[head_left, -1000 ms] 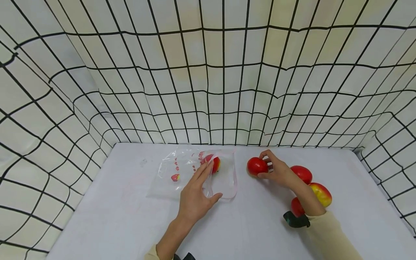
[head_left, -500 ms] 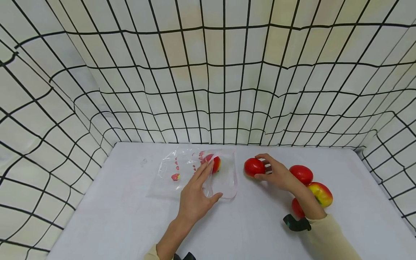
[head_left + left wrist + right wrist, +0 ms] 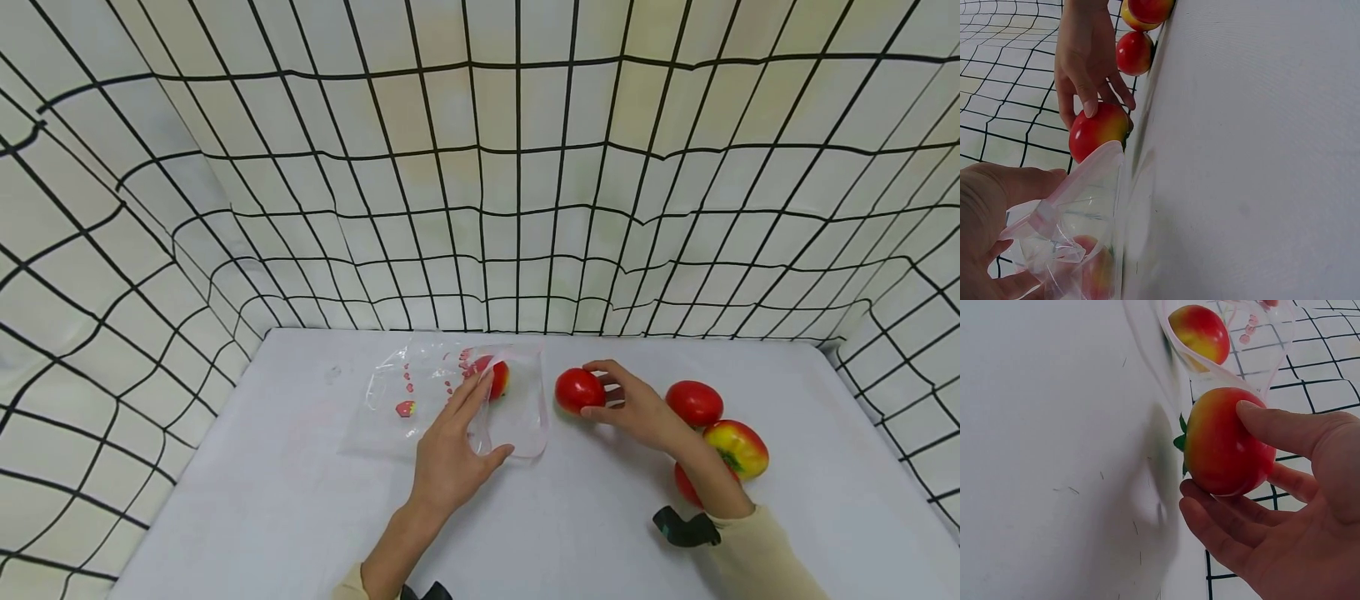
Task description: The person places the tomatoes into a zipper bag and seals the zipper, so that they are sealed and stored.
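Note:
A clear plastic bag (image 3: 405,409) with pink edging and strawberry prints lies on the white table. My left hand (image 3: 446,467) touches its mouth, fingers extended along the film and thumb apart; the left wrist view shows the mouth raised. Inside the bag is one red-yellow toy tomato (image 3: 500,382), partly covered by film and fingers in the head view. To the right of the mouth, my right hand (image 3: 637,412) holds another toy tomato (image 3: 579,392) between thumb and fingers. In the right wrist view, green leaves show on this tomato (image 3: 1229,444), which faces the bag.
On the right of the table lie a red tomato (image 3: 693,403), a red-yellow one (image 3: 737,448) and a third red one (image 3: 686,483), partly behind my right forearm. A black grid net (image 3: 517,208) over white cloth encloses the back and sides.
My right hand has moved left and slightly nearer to me with the tomato, closing in on the bag's mouth. My left hand and the bag have stayed in place.

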Demonstrator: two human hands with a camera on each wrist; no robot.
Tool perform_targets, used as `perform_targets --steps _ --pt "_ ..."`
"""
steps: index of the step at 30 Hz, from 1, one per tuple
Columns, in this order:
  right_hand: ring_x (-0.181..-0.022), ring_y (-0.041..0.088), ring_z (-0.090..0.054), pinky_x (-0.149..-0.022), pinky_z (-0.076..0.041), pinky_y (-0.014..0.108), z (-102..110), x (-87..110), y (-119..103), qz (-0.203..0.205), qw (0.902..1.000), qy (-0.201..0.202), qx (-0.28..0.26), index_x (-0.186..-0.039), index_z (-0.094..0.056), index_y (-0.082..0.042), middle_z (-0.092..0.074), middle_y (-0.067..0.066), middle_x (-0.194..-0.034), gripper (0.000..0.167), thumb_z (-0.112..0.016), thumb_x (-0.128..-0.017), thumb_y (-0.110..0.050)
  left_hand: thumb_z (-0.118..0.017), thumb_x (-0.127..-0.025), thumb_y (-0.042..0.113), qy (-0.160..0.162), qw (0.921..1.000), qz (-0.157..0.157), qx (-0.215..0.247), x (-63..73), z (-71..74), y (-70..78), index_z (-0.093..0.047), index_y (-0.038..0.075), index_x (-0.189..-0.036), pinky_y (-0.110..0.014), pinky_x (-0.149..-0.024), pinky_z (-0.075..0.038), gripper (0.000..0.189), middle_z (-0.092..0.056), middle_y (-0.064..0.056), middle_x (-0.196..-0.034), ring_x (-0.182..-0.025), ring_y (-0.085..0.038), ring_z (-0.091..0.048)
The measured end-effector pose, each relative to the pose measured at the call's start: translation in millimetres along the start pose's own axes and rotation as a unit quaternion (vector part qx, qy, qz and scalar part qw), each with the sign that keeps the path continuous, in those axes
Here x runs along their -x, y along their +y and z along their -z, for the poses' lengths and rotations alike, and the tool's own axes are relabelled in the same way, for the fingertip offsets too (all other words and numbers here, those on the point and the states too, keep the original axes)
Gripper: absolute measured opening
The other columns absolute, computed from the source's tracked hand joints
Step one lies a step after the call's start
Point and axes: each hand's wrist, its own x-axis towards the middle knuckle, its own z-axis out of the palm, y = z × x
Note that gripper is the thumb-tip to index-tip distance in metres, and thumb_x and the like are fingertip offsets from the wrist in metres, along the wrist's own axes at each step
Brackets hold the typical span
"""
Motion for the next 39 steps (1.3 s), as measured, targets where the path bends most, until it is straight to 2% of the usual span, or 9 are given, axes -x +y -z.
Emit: perform_targets --steps 8,15,24,31,39 --pt "-0.124 0.035 -0.064 -0.097 -0.063 0.044 -6 4.7 -3 0.003 0.9997 0.007 -0.022 -0.147 -0.047 -0.018 -0.057 0.019 -0.147 0.071 -0.085 -0.087 -0.025 -0.099 -0.069 0.024 0.004 1.0000 -0.004 -0.004 -1.0 0.0 0.3 -0.047 0.029 -0.158 -0.042 -0.099 -0.061 0.103 -0.051 0.001 -0.161 -0.147 -0.021 -0.052" --pt "-0.121 0.033 -0.064 -0.094 -0.065 0.039 -13 8.7 -5 0.011 0.9993 0.010 -0.035 -0.147 -0.048 -0.018 -0.058 0.017 -0.146 0.070 -0.085 -0.087 -0.023 -0.099 -0.069 0.025 0.002 0.9999 0.003 -0.009 -0.2 1.2 1.0 -0.043 0.035 -0.159 -0.042 -0.100 -0.060 0.106 -0.051 0.002 -0.161 -0.147 -0.021 -0.052" --pt "-0.122 0.033 -0.064 -0.094 -0.064 0.039 -20 13.1 -12 0.011 0.9985 0.014 -0.052 -0.146 -0.048 -0.018 -0.058 0.017 -0.146 0.068 -0.084 -0.088 -0.021 -0.098 -0.069 0.024 0.003 1.0000 0.004 -0.008 -0.5 0.6 0.3 -0.044 0.034 -0.158 -0.043 -0.100 -0.060 0.105 -0.051 0.002 -0.160 -0.147 -0.022 -0.053" --pt "-0.119 0.029 -0.065 -0.092 -0.064 0.033 -22 15.9 -14 0.017 0.9978 0.018 -0.061 -0.147 -0.048 -0.017 -0.058 0.016 -0.146 0.067 -0.083 -0.090 -0.025 -0.098 -0.069 0.026 0.003 0.9999 0.007 -0.010 -0.5 1.3 -0.1 -0.043 0.036 -0.159 -0.043 -0.099 -0.061 0.105 -0.052 0.002 -0.160 -0.146 -0.021 -0.053" --pt "-0.120 0.029 -0.064 -0.090 -0.064 0.030 -23 18.3 -18 0.017 0.9970 0.021 -0.072 -0.147 -0.048 -0.017 -0.057 0.016 -0.147 0.068 -0.083 -0.090 -0.025 -0.099 -0.068 0.024 0.007 0.9999 0.005 -0.013 0.1 1.4 0.6 -0.044 0.034 -0.159 -0.044 -0.098 -0.061 0.107 -0.052 0.001 -0.160 -0.146 -0.023 -0.054"
